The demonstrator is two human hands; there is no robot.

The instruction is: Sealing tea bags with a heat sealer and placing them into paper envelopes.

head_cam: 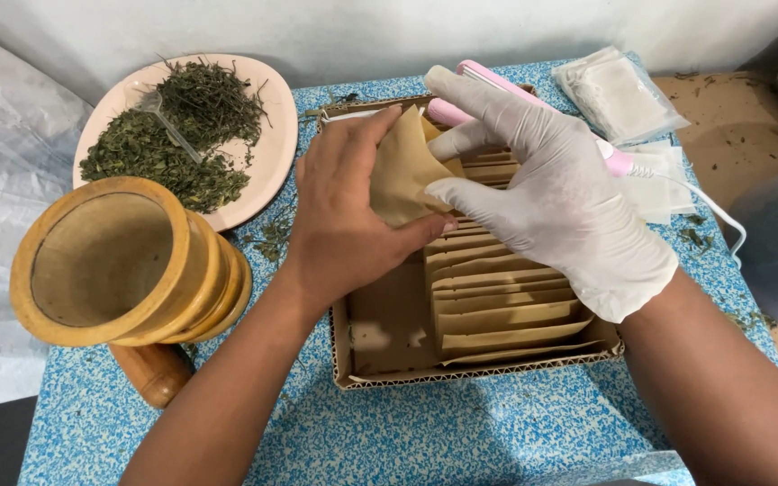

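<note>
Pinching a small brown paper pouch (404,171) between them at the frame's centre, the bare left hand (346,216) and the white-gloved right hand (551,193) both close their fingers on it above a shallow cardboard box (389,360) lined with flat brown pouches (497,301). A pink sealing tool (497,90) lies behind; a wooden mortar (123,265) and a plate of dried herbs (186,135) sit at left.

A table (461,432) covered in a blue-and-white speckled surface was seen. On it were set a shallow cardboard tray (387,335), a wooden mortar (119,263) lying tilted beside a wooden pestle (150,371), a pink plate (267,166) — and clear packets (619,94) at the far right corner.
</note>
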